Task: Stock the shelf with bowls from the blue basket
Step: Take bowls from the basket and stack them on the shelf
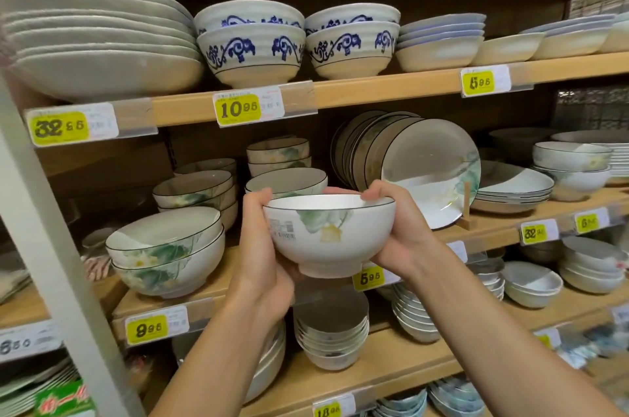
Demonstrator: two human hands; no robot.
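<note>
Bowl: A white bowl (328,232) with a dark rim line, a green-and-yellow flower motif and a barcode sticker is held upright in the air, just in front of the middle shelf (218,280), at centre.
Left hand: The left hand (262,246) grips the bowl's left side, thumb up at the rim, fingers curled beneath the base.
Right hand: The right hand (398,239) grips the right side, thumb hooked over the rim, fingers wrapped underneath.
Behind the bowl: A stack of matching bowls (286,180) stands on the middle shelf, just beyond the held one.
Left of it: Two larger nested flower bowls (166,253) sit near the shelf's front edge.
Right of it: Upright plates (432,171) lean in a row on a wooden stand.
Upper shelf: Blue-patterned bowls (252,48) stand in two stacks.
Price tags: A yellow 5.95 tag (369,277) shows just below the held bowl; a 9.95 tag (147,329) hangs to the left.
</note>
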